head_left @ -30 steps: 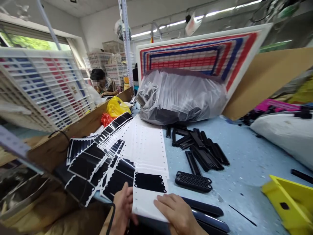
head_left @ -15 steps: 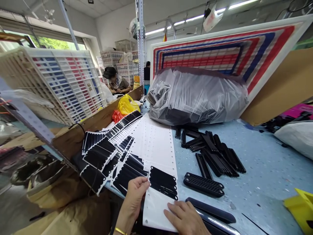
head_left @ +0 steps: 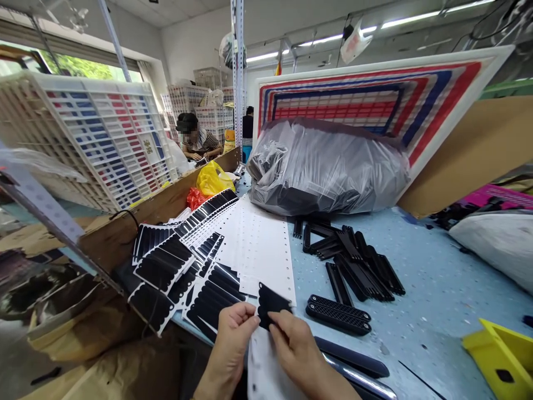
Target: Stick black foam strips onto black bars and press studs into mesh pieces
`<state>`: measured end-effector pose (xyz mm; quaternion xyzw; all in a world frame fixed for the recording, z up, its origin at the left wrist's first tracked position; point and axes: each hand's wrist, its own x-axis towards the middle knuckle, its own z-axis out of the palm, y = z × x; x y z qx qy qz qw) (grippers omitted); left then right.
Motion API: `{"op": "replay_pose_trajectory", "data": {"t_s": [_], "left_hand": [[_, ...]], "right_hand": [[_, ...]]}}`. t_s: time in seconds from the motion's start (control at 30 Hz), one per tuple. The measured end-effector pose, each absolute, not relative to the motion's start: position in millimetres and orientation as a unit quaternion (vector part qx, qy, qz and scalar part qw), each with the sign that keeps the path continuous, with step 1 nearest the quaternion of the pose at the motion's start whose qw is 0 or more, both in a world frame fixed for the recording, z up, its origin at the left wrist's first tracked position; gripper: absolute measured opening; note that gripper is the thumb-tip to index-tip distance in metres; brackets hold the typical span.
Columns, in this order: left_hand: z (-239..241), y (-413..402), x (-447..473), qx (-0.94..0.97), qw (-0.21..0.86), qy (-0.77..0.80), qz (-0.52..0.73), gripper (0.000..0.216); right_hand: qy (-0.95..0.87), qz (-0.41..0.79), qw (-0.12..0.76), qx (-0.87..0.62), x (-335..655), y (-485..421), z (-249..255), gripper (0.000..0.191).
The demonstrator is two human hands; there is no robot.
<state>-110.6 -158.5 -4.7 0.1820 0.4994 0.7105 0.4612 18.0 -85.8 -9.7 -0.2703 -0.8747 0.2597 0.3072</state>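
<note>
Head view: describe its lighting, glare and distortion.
Head view: lit by ceiling tubes and a bright window; glare on the plastic bag; wide-angle bending at the edges, the pole leaning; both hands and the black strip reasonably sharp.

- No words, brand names or numbers can be read anywhere.
- The white rack (head_left: pixel 104 144) has a small dark mark on one of its slots (too small and blurry to read).
- The black stickers (head_left: pixel 272 303) and the white backing sheets (head_left: pixel 266 250) show no print.
</note>
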Motion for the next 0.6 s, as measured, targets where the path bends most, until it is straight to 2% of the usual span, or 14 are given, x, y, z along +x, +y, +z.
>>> {"op": "replay_pose_trajectory", "data": {"t_s": [0.2,0.4,0.6], "left_hand": [[17,-157,-103,0.266,0.480,0.496,0.673,0.011],[25,-150,-100,0.295,0.521,0.471,0.648,0.012],[17,-151,-98,0.293,0.550,0.431,0.652,0.016]], "right_hand": [[-0.823,0.407,0.259,-0.300,19,-91,17,0.022],[-0.779,0.456,0.276,-0.331,27,-88,25,0.048],[-0.724,0.561,0.235,-0.324,27,-75,25,0.061]]}}
